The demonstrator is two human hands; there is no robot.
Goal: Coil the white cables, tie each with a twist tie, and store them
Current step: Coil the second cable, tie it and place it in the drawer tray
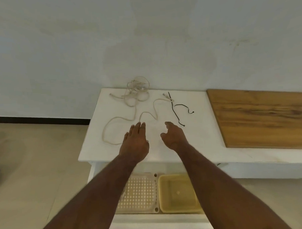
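Our left hand (135, 142) reaches flat over the white tabletop (199, 138), fingers straight and together, holding nothing, its fingertips just short of a bend in the loose white cable (128, 118). Our right hand (173, 136) hovers beside it, fingers loosely curled and empty. Bare tabletop lies between and ahead of the hands; the near edge sits under our wrists, the left edge drops to a pale floor (36, 162), and the far edge meets a plain wall (143, 36). A wooden board (264, 116) covers the right side. The cable snakes in wide curves from the front left toward the back centre. A second white cable (137, 90) lies tangled in a heap against the wall. Two thin black twist ties (174, 111) lie just right of the cable's end. Below the top, a perforated tray (139, 192) and a yellowish tub (178, 194) sit side by side.
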